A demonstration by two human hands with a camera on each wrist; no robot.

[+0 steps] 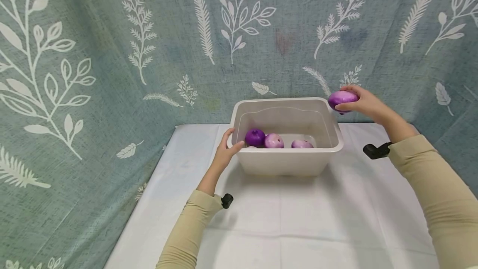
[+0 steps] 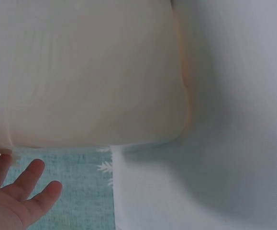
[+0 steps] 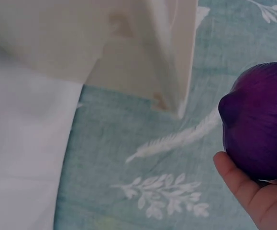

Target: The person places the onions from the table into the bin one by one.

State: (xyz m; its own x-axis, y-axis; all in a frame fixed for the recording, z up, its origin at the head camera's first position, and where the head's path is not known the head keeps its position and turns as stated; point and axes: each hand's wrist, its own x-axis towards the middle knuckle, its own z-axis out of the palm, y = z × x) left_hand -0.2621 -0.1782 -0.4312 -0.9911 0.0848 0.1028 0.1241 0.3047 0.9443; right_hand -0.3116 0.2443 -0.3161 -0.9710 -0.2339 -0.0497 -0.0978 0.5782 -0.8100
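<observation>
In the head view, my right hand (image 1: 360,103) grips a purple onion (image 1: 341,100) between thumb and fingers, up beside the bin's back right corner. Its dark pointed end (image 3: 230,108) faces the bin in the right wrist view. My left hand (image 1: 225,148) holds the front left corner of the pale plastic bin (image 1: 284,163), thumb over the rim. In the left wrist view, a few of its fingers (image 2: 42,201) spread beyond the wall. Inside the bin lie a deep purple onion (image 1: 255,137), a pinkish onion (image 1: 274,140) and another light purple onion (image 1: 302,144).
The bin stands on a white cloth-covered table (image 1: 276,219), near its far edge. Behind and to the sides hangs a green-grey curtain (image 1: 164,53) with white leaf prints. Each wrist carries a small black mount (image 1: 375,151).
</observation>
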